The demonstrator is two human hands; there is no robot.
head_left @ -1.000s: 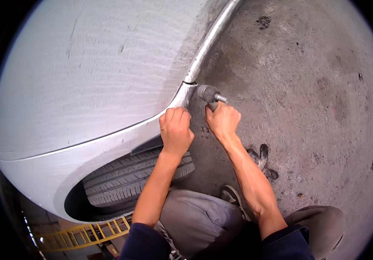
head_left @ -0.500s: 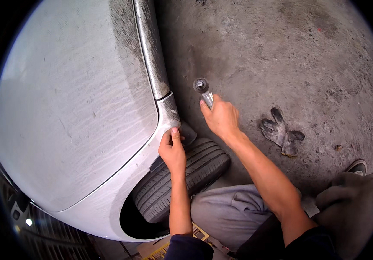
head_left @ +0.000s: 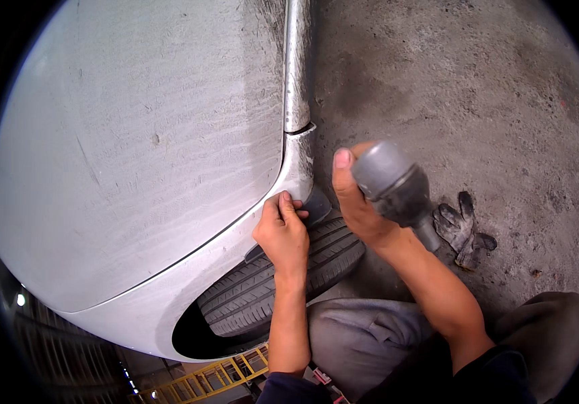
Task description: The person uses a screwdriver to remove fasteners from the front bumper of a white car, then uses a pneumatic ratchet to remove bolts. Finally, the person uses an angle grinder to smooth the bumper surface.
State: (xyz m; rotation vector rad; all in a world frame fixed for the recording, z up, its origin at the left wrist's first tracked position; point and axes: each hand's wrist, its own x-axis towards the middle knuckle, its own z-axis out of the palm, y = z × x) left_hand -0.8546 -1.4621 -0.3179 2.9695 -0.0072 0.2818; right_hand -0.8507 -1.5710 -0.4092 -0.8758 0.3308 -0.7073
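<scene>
My left hand [head_left: 283, 232] is closed in a pinch at the lower rear corner of the white car fender [head_left: 296, 172], just above the black mud flap [head_left: 318, 206]. Whatever its fingertips hold, if anything, is hidden or too small to name. My right hand [head_left: 360, 202] is raised over the floor to the right of the fender, wrapped round a grey and black ratchet tool [head_left: 397, 185]. The tool is close to the camera and blurred, apart from the car. Below my left hand, the tyre [head_left: 256, 296] sits turned outward in the wheel arch.
A dirty work glove [head_left: 461, 229] lies on the stained concrete floor [head_left: 451, 87] to the right. The dusty white car door [head_left: 161, 135] fills the left side. Under the arch, a yellow ladder-like frame [head_left: 215, 378] shows. My bent knee [head_left: 363, 330] is close to the tyre.
My right hand has lifted and turned the ratchet tool, bringing it nearer the camera and pointing another way. My left hand stays pinched at the fender corner. The view has shifted left.
</scene>
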